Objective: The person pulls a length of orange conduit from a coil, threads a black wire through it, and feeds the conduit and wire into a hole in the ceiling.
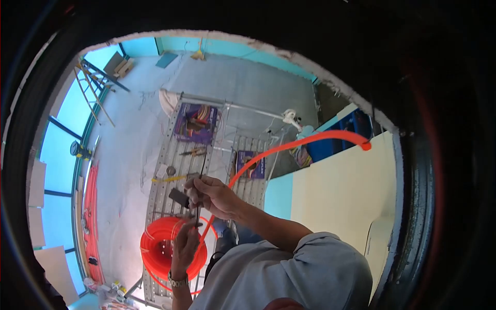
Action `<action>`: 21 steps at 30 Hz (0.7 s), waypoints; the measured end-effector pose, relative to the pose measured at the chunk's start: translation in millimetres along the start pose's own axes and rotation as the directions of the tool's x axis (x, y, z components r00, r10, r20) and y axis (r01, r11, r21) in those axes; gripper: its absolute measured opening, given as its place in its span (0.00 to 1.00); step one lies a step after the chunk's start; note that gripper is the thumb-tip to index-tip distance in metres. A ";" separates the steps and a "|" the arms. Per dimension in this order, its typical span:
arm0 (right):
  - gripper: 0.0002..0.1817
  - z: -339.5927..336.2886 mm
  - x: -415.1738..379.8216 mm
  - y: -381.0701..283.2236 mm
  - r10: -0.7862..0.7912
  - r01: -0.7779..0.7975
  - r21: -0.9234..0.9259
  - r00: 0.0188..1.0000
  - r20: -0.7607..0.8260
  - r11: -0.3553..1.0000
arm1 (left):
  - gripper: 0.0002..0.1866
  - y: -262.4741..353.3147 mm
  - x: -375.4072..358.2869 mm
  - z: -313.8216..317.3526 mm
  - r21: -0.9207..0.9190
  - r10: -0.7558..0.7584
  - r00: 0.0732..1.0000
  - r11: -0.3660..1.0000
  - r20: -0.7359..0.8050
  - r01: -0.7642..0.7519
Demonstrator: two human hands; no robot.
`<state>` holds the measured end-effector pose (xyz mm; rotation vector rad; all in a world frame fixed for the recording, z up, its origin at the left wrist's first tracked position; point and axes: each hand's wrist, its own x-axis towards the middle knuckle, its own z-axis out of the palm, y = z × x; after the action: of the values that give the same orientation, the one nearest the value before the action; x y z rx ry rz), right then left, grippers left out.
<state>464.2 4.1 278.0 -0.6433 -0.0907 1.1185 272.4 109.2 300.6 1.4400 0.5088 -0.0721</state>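
Note:
My right hand [214, 196] is closed, thumb and fingers pinching a thin black wire [198, 214]. Just below it my left hand [185, 248], with a watch on the wrist, has its fingers closed at the wire's lower end. An orange corrugated-looking tube [258, 156] passes beside both hands and arches up to the right, ending at the dark opening's edge. Behind my left hand lies a coil of orange tube [155, 248]. A dark rectangular piece [179, 198] shows right beside my right fingertips.
Below is a perforated metal scaffold platform [160, 191] with two purple boxes [196, 123] [250, 165], pliers [194, 151] and a tape roll [170, 170]. A ladder [92, 93] stands by the windows. Orange tubes [90, 217] line the floor. A rough-edged opening surrounds me.

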 end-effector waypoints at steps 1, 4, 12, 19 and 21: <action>0.20 2.3 4.3 -13.8 -0.044 0.039 -0.117 0.998 -0.039 0.992 | 0.15 -8.3 -3.9 1.9 -0.073 0.006 1.000 0.997 0.000 -0.006; 0.20 8.4 30.6 -87.3 -0.291 0.178 -0.538 0.947 -0.133 0.824 | 0.16 -10.5 -20.9 2.2 -0.196 -0.059 0.994 0.978 0.090 0.076; 0.19 23.5 92.8 -136.2 -0.415 0.406 -0.337 0.909 0.048 0.849 | 0.19 20.2 -25.4 9.7 -0.281 0.044 0.999 0.959 -0.007 -0.044; 0.19 52.6 61.5 -125.1 -0.556 0.537 -0.376 0.829 0.068 0.755 | 0.21 12.6 -45.5 -1.9 -0.363 0.089 0.996 0.928 -0.004 -0.084; 0.19 63.3 61.0 -120.7 -0.597 0.579 -0.383 0.798 0.086 0.720 | 0.21 1.4 -46.6 -2.2 -0.358 0.104 0.995 0.928 -0.007 -0.099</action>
<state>565.1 50.4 377.9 -0.9169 -0.4650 0.4536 230.7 99.7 319.3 1.1039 0.4116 0.0915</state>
